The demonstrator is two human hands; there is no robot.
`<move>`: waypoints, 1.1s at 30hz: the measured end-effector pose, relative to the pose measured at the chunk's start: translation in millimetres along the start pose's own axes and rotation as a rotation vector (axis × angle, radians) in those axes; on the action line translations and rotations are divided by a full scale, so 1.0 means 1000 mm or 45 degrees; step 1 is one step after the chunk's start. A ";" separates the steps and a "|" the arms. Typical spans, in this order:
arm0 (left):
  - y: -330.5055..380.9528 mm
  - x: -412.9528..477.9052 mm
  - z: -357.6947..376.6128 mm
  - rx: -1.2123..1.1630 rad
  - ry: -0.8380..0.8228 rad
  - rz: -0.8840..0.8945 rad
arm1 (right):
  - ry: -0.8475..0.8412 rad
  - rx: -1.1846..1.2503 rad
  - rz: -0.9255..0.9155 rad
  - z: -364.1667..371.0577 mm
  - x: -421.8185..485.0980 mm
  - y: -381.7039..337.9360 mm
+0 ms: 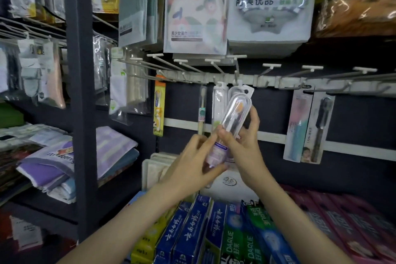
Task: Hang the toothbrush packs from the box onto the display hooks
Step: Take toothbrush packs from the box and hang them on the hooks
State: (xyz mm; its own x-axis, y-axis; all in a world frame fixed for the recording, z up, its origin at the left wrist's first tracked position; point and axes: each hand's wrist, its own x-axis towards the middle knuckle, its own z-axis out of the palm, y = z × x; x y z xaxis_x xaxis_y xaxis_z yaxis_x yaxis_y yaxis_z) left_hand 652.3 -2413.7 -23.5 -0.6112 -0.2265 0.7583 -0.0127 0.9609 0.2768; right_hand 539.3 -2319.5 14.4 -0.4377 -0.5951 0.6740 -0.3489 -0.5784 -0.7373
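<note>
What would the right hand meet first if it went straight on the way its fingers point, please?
Most likely the hook rail above the right hand, beside the hook that the toothbrush pack is tipped toward, though depth is unclear.

We found a rail (272,81) of hooks (310,69) with a few packs (296,126) hanging from it; a left shelf (42,210) carried folded towels (53,163), and toothpaste boxes (216,231) stood packed below the rail.
</note>
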 end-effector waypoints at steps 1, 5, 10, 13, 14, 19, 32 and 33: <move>-0.001 0.006 0.000 0.008 -0.023 -0.005 | 0.020 -0.017 0.011 -0.009 0.002 0.000; -0.019 0.040 0.004 0.169 0.180 -0.043 | 0.020 -0.235 0.012 -0.036 0.020 0.003; -0.033 0.080 0.016 0.265 0.076 -0.210 | -0.026 -0.376 0.056 -0.039 0.044 0.003; -0.035 0.092 0.020 0.258 -0.010 -0.190 | -0.081 -0.476 0.084 -0.035 0.053 0.003; -0.036 0.094 0.021 0.245 -0.026 -0.176 | -0.092 -0.525 0.096 -0.034 0.055 0.003; -0.042 0.091 0.027 0.178 -0.035 -0.119 | -0.016 -0.835 0.055 -0.030 0.061 0.011; 0.048 0.010 0.063 -0.023 0.080 -0.198 | 0.181 -1.514 -0.072 -0.067 -0.059 0.012; 0.066 -0.005 0.071 -0.074 0.037 -0.177 | 0.200 -1.529 -0.064 -0.077 -0.081 0.004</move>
State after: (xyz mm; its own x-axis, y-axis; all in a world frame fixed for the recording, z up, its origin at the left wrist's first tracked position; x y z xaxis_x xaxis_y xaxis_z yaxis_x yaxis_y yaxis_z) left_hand 598.1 -2337.6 -50.5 -0.5836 -0.3617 0.7270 -0.0490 0.9093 0.4132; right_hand 509.6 -2231.3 -46.7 -0.4684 -0.4648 0.7514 -0.8784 0.3368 -0.3392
